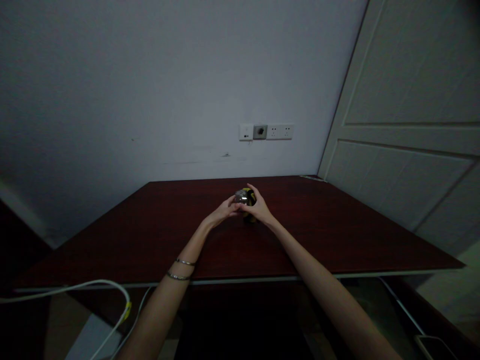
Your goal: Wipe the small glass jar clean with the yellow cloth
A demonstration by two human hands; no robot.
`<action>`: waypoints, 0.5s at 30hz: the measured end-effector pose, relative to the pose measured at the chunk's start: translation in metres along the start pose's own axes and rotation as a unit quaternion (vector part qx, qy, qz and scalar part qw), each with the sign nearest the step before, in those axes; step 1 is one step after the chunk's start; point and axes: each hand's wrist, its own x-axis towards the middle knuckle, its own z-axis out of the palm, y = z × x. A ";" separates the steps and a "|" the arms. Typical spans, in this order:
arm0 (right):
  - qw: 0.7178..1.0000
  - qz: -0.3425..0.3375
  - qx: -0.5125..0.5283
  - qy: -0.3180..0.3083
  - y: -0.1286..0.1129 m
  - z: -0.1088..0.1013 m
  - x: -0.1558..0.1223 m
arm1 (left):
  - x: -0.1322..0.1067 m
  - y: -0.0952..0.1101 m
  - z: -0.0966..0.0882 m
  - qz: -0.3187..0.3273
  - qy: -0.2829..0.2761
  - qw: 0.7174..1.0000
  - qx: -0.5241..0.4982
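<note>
Between my two hands, above the dark red tabletop (157, 235), is a small, rounded, shiny silver object with yellow and black parts (243, 197). Its exact kind is too small and dark to make out. My left hand (224, 211) grips the silver side from the left, fingers curled against it. On the other side, my right hand (259, 206) clasps the yellow and black part, thumb in front and fingers over the top. The hands hide part of the object, and a yellow and black bit shows below the right thumb.
Wall sockets (279, 132) sit above the table's back edge. A white panelled door (405, 135) stands at the right. A white cable (108, 283) with a yellow tag loops over the front left edge. What looks like a phone (435, 347) lies at bottom right.
</note>
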 end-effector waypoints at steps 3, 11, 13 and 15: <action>0.997 0.060 0.015 0.042 0.008 0.000 0.005 | 0.003 -0.005 -0.002 0.007 0.012 0.999 0.036; 0.991 0.117 0.044 0.040 0.011 0.009 0.004 | 0.012 -0.017 0.003 0.079 0.062 0.993 0.058; 0.991 0.117 0.050 0.038 0.008 0.011 0.003 | 0.012 -0.016 0.005 0.092 0.061 0.992 0.062; 0.991 0.121 0.051 0.034 0.006 0.011 0.002 | 0.012 -0.015 0.006 0.097 0.080 0.990 0.063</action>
